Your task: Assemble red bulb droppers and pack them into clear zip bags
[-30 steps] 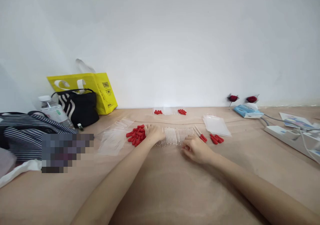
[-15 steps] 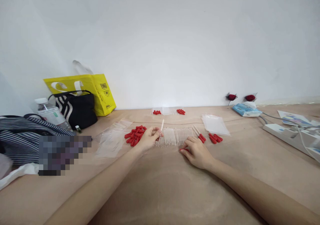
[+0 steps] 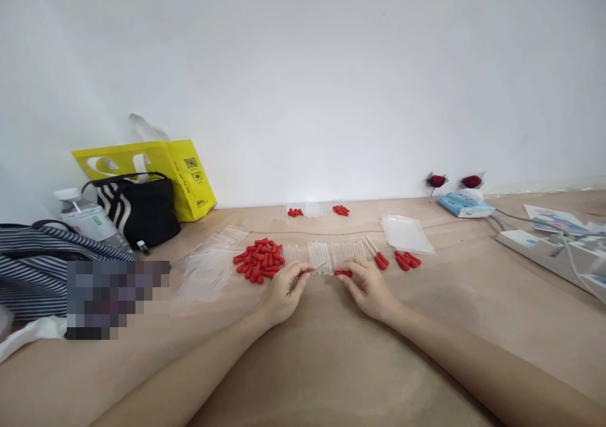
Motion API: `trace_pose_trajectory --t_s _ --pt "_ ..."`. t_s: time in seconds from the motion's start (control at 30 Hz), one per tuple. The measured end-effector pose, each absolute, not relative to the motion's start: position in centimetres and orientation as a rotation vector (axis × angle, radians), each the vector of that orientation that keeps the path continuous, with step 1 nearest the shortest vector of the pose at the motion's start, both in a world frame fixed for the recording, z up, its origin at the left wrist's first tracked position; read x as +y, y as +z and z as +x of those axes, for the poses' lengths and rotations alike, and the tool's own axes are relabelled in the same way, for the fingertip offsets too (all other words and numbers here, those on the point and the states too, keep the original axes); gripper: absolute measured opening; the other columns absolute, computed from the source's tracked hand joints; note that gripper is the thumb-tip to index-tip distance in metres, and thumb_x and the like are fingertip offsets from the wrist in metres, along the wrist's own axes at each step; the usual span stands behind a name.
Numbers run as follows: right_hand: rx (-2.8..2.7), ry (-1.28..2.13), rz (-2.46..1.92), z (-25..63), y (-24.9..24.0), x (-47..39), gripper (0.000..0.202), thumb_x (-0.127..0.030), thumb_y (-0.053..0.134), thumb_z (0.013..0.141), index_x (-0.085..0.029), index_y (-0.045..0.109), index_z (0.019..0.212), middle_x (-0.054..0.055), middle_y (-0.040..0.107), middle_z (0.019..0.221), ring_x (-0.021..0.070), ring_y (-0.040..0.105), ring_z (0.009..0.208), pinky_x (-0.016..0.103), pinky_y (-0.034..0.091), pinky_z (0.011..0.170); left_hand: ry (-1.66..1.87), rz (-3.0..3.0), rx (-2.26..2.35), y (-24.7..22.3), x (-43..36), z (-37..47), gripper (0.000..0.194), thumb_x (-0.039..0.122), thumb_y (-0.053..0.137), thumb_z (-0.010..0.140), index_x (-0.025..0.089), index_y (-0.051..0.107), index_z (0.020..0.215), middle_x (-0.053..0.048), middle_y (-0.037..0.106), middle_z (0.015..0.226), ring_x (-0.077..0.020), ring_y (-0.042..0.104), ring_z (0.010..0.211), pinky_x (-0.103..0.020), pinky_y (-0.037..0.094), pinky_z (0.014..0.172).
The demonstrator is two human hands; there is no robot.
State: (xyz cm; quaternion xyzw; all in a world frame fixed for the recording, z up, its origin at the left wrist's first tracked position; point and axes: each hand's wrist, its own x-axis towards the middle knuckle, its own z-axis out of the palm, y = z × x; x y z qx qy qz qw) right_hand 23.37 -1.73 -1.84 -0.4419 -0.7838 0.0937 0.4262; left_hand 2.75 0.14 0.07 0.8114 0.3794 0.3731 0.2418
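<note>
My left hand (image 3: 283,291) pinches a thin glass dropper tube (image 3: 320,266) between thumb and fingers, its free end pointing right. Facing it, my right hand (image 3: 372,290) grips a red rubber bulb (image 3: 343,273), low over the table. A gap separates tube and bulb. Just beyond both hands lies a row of clear glass tubes (image 3: 326,250), side by side. A heap of red bulbs (image 3: 258,259) sits left of the row. At its right end lie two tubes with red bulbs fitted (image 3: 381,261), and several more red bulbs (image 3: 407,260) are beside them.
Clear plastic bags lie at left (image 3: 208,266) and right (image 3: 407,233). Bagged red bulbs (image 3: 295,212) lie by the wall. A yellow bag (image 3: 199,187), black bag (image 3: 146,209) and bottle (image 3: 89,215) stand left. Tissues (image 3: 466,204) and a power strip (image 3: 534,244) are right.
My left hand has come down and right, tilting the glass tube from upright to nearly level. My right hand has shifted slightly up, and its red bulb shows more clearly.
</note>
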Motion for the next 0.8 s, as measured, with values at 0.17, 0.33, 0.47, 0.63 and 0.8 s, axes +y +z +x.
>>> trace_pose_trajectory --t_s 0.17,0.33,0.47,0.63,0.8 --pt "-1.928 0.323 -1.13 23.22 -1.73 -1.91 0.013 -0.023 0.049 0.081 -0.02 0.06 0.085 0.004 0.065 0.082 0.0181 0.059 0.077 0.034 0.039 0.073 0.96 2.44 1.089 0.26 -0.31 2.72 0.018 0.021 0.04 0.085 0.018 0.058 0.091 -0.003 0.06 0.086 -0.016 0.055 0.082 -0.028 0.04 0.076" --pt "-1.901 0.414 -1.114 23.04 -1.59 -2.03 0.014 -0.026 0.05 0.08 -0.02 0.062 0.084 0.004 0.067 0.083 0.0189 0.059 0.079 0.036 0.041 0.075 0.848 2.434 1.152 0.32 -0.52 3.03 0.018 0.023 0.04 0.085 0.019 0.057 0.089 -0.002 0.064 0.087 -0.0171 0.056 0.082 -0.031 0.036 0.079" --pt "-1.87 0.521 -1.049 23.04 -1.76 -1.88 0.014 -0.026 0.051 0.079 -0.02 0.062 0.086 0.004 0.067 0.084 0.0177 0.06 0.079 0.033 0.045 0.073 0.845 2.438 1.136 0.35 -0.53 3.08 0.019 0.023 0.041 0.085 0.02 0.059 0.089 -0.002 0.066 0.086 -0.0174 0.057 0.082 -0.031 0.035 0.078" --pt "-1.866 0.557 -1.01 23.0 -1.81 -2.04 0.013 -0.026 0.053 0.078 -0.019 0.063 0.083 0.004 0.066 0.08 0.0163 0.06 0.076 0.03 0.047 0.069 0.907 2.444 1.091 0.18 -0.33 2.98 0.017 0.023 0.047 0.081 0.02 0.063 0.083 -0.003 0.068 0.08 -0.0177 0.059 0.076 -0.032 0.036 0.078" --pt "-1.929 0.494 -0.958 22.78 -1.51 -2.46 0.011 -0.025 0.053 0.078 -0.019 0.063 0.078 0.003 0.065 0.074 0.0149 0.058 0.07 0.028 0.045 0.066 0.926 2.435 1.056 -0.01 -0.09 2.93 0.013 0.024 0.053 0.079 0.019 0.064 0.075 -0.002 0.068 0.072 -0.0168 0.059 0.069 -0.032 0.037 0.076"
